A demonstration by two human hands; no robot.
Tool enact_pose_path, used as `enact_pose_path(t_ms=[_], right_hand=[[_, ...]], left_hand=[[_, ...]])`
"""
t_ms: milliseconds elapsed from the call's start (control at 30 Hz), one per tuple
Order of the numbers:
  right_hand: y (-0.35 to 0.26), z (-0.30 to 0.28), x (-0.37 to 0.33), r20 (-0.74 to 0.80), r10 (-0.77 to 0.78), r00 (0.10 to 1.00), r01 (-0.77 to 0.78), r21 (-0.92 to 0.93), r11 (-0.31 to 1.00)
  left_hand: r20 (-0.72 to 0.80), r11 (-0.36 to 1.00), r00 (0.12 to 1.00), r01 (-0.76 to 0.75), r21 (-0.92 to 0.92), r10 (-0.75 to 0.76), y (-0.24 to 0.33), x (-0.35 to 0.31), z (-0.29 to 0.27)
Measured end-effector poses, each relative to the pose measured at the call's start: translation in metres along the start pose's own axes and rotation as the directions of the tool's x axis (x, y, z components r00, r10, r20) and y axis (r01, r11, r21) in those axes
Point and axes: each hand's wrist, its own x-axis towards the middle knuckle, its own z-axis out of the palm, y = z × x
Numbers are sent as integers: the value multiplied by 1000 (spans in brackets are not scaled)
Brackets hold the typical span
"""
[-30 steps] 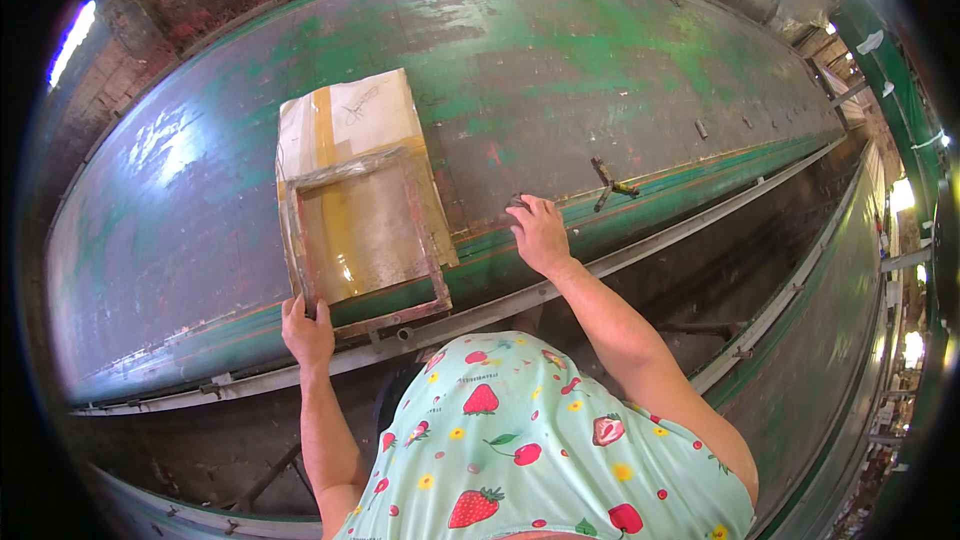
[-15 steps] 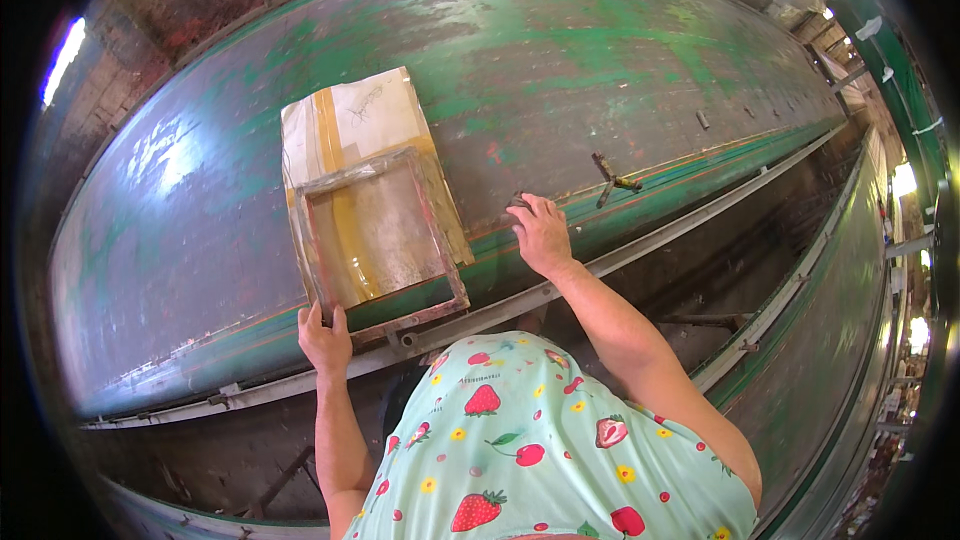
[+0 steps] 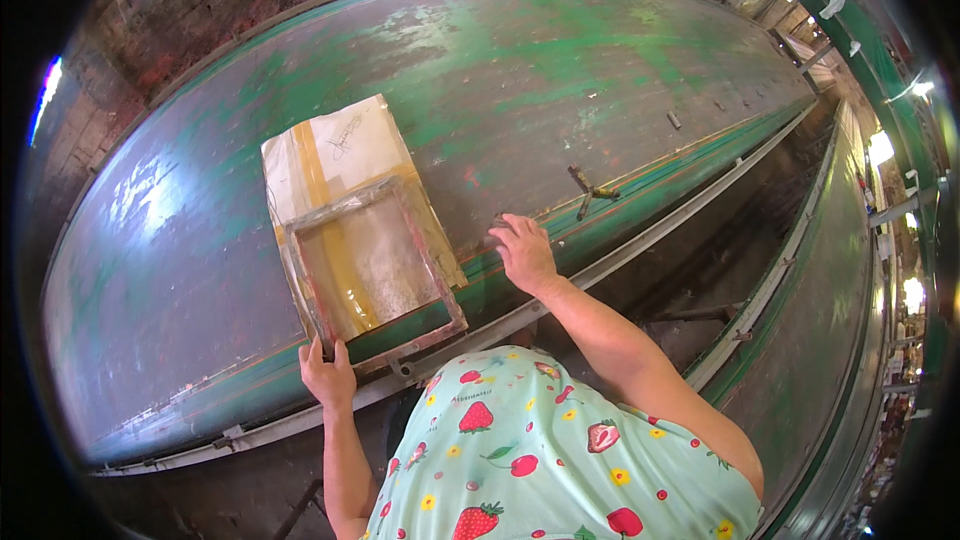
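A rectangular, worn frame (image 3: 345,202) with a sheer, see-through panel lies over a white board (image 3: 333,145) with a strip of brown tape. Its near end reaches past the board to the table edge. My left hand (image 3: 328,375) grips the frame's near left corner, thumb and fingers pinched on the rim. To the right of the frame, my right hand (image 3: 525,255) is just above or on the table, fingers curled. A small dark piece (image 3: 498,222) shows at its fingertips; its kind is too hidden to tell.
The long table (image 3: 520,90) is stained green and grey. A dark three-armed piece (image 3: 594,192) lies near its front edge, beyond my right hand, with a small peg (image 3: 674,120) farther off. A metal rail (image 3: 640,240) runs along that edge. Another long table (image 3: 800,360) stands at right.
The whole view has shifted slightly, so the table and board appear lower and farther left. Both hands keep about the same places relative to the frame and table.
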Motion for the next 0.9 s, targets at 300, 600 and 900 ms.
enact_pose_path(t_ms=[300, 600, 900], right_hand=[[1, -2, 2, 34, -56, 998, 59, -90, 994], [24, -9, 8, 96, -198, 975, 209, -122, 970], [105, -20, 36, -20, -192, 981, 191, -51, 980]], left_hand=[[12, 996, 999, 48, 82, -49, -1, 1, 3], [198, 996, 977, 79, 29, -83, 14, 29, -15], [124, 996, 992, -18, 88, 7, 79, 58, -17]])
